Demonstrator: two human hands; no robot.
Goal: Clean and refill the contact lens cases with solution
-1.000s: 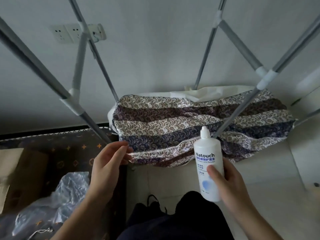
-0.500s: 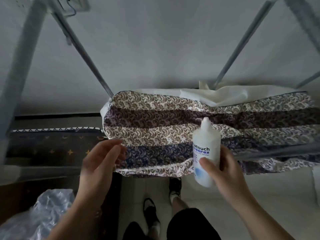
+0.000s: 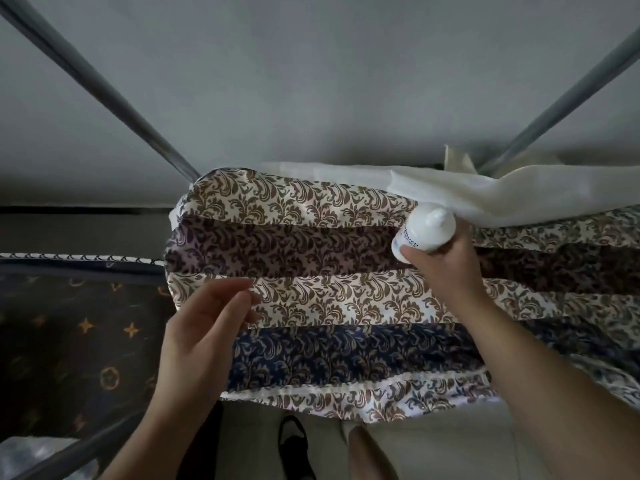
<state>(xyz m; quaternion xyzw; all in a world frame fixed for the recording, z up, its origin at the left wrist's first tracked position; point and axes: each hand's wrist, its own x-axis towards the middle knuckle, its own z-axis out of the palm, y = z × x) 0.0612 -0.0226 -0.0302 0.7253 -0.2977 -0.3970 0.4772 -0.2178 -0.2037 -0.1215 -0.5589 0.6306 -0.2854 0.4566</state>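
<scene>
Over the patterned cloth [image 3: 311,258], right hand [image 3: 446,268] grips bottle [image 3: 427,230]; left hand [image 3: 204,327] loose.

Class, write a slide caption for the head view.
Right hand holds solution bottle over patterned fabric; left hand open.

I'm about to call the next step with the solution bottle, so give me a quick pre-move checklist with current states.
1. Solution bottle held securely: ok, the right hand wraps its body.
2. Bottle cap on: ok, the white tip looks closed.
3. Left hand free: ok, its fingers are relaxed and hold nothing.
4. Contact lens cases located: not ok, none in view.
5. Firm surface to set things on: cannot tell; only patterned fabric lies below the hands.
6. Solution level: cannot tell, the bottle is opaque.
</scene>
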